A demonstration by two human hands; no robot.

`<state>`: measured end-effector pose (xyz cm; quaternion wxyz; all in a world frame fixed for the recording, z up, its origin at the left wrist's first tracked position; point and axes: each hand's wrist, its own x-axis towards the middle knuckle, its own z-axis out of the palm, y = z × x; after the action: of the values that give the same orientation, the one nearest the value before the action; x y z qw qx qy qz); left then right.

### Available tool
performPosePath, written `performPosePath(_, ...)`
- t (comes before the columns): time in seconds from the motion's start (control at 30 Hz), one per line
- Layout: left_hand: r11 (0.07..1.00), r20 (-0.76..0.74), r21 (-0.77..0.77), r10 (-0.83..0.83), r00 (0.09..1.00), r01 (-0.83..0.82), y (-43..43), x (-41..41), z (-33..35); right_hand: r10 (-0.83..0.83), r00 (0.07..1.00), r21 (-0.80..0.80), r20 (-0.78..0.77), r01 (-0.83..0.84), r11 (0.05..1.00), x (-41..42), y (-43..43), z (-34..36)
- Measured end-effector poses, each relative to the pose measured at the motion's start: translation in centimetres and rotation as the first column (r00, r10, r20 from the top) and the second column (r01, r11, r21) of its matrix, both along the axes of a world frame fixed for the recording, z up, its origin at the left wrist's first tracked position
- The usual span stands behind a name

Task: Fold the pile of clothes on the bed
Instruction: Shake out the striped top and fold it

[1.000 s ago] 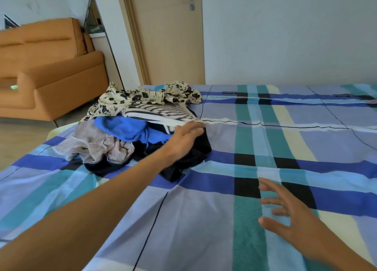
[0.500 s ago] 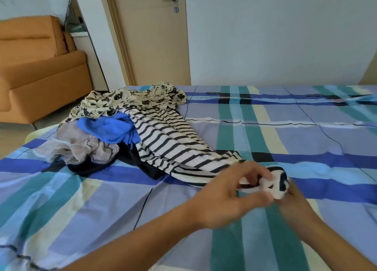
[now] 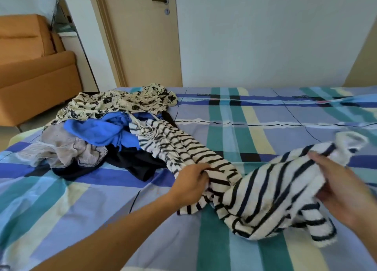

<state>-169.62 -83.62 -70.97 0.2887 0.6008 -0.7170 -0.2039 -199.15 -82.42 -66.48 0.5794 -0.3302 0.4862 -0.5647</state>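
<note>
Fabric of a cream, black-striped knit top [image 3: 265,191] is bunched in the left hand [image 3: 190,182] and clutched by the right hand [image 3: 344,191], over the plaid-sheeted bed [image 3: 98,213].

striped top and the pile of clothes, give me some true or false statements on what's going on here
1. The left hand and the right hand each have a grip on the striped top. True.
2. The striped top is folded into a neat square. False: it is crumpled and stretches from the pile toward the right hand.
3. A blue garment lies in the pile next to a floral garment. True.
4. The door beyond the bed stands wide open. False: it is shut.
5. An orange sofa stands to the left of the bed. True.
</note>
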Motion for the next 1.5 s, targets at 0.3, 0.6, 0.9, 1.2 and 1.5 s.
performPosePath(0.3,0.92,-0.614,0.121,-0.226,0.756,0.373,5.0,-6.5,2.8,0.467,0.441,0.026,-0.766,-0.705,0.709,4.4,2.2,-2.3)
performPosePath(0.6,0.996,0.302,0.024,-0.084,0.95,0.081,0.9,0.0,1.0,0.303,0.611,-0.029,-0.731,-0.471,0.881,2.3,2.6,-0.9)
performPosePath(0.9,0.929,0.284,0.205,-0.358,0.889,0.308,-0.1,1.3,0.4,-0.164,0.669,-0.275,-0.725,-0.062,0.959,-1.5,0.3,-1.5)
performPosePath(1.2,0.949,-0.29,-0.177,0.202,0.935,-0.26,-0.8,6.8,8.8,-0.117,0.643,-0.288,-0.757,-0.168,0.943,-2.1,0.1,-1.5)
performPosePath(1.5,0.938,0.27,-0.151,0.343,0.9,-0.312,-1.5,9.5,2.5,0.393,0.045,0.31,-0.919,-0.535,0.786,-2.2,0.6,-5.0)
